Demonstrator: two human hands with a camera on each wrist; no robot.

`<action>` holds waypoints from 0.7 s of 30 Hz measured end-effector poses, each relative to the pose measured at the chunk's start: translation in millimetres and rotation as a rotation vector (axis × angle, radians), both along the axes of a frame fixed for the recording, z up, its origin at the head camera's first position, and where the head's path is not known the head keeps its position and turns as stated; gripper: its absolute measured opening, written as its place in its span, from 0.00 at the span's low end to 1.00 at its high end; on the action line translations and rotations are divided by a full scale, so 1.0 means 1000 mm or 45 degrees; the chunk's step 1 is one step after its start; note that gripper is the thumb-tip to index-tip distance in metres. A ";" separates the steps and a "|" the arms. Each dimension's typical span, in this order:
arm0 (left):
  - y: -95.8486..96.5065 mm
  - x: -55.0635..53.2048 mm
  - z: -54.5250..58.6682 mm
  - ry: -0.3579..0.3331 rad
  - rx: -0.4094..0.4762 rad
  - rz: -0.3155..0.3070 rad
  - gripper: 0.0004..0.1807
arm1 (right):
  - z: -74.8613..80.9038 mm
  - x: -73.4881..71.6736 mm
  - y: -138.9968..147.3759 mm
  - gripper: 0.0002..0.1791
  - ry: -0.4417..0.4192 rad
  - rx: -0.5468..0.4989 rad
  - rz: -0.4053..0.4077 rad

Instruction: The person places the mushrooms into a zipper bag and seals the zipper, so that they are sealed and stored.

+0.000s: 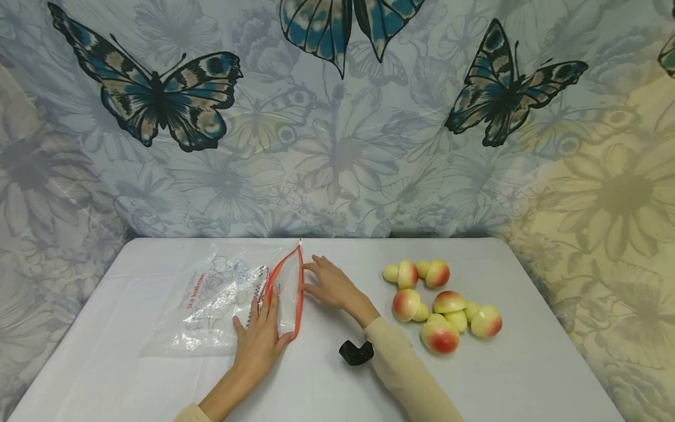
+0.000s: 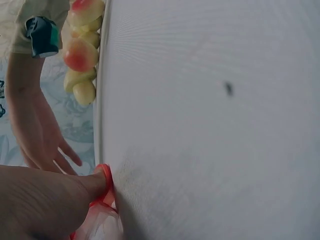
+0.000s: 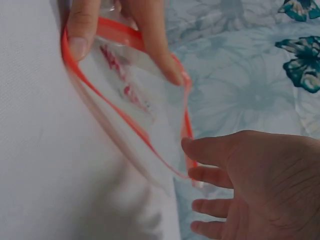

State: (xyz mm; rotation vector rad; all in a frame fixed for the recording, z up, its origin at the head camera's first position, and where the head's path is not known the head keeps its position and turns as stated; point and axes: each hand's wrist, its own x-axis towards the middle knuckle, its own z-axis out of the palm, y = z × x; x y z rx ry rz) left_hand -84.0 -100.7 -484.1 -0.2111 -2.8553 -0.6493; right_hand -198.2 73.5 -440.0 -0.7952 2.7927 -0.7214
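A clear plastic zip bag (image 1: 211, 305) with a red-edged mouth and red print lies on the left half of the table, its mouth parted toward the right. My left hand (image 1: 258, 337) rests on it with spread, fairly straight fingers at the upper lip. The left thumb (image 2: 97, 182) presses against the red rim at the near corner. From the other side, my right hand (image 1: 332, 284) reaches to the mouth with fingers extended. In the right wrist view, the right thumb and index finger touch the red edge (image 3: 188, 125), while its other fingers stay apart from the bag.
Several yellow-and-red mushroom-shaped pieces (image 1: 443, 334) lie grouped on the right side of the white table (image 1: 327, 387). A black device (image 1: 355, 353) sits at the right wrist. Behind the table hangs a butterfly-patterned cloth (image 1: 343, 176).
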 end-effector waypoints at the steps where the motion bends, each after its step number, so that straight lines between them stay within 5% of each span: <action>1: 0.000 0.000 0.000 0.001 0.000 -0.001 0.53 | 0.003 0.002 0.001 0.27 0.002 -0.004 -0.002; 21: 0.001 0.001 0.002 -0.036 0.051 -0.003 0.52 | 0.061 0.035 0.040 0.27 0.155 -0.008 -0.040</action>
